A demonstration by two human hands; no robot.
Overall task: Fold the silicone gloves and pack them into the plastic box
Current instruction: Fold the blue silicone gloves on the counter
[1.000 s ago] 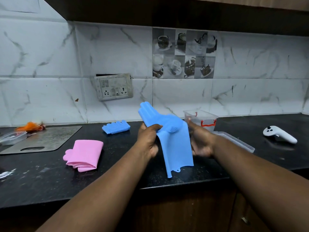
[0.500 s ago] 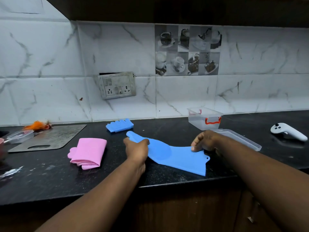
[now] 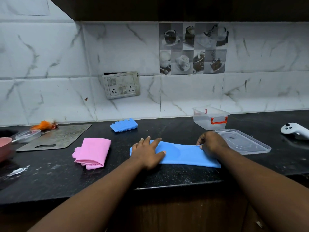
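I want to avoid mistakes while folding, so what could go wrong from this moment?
The blue glove lies near the counter edge; its cuff could slip off once the right hand releases. Silicone may spring open when the left hand lifts. The plastic box looks small, so a loose fold might not fit.

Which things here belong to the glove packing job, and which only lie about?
Job: flat blue glove, folded blue glove, folded pink glove, clear plastic box, its lid.

Lying about: cutting board, white controller, pink bowl, small clear container.
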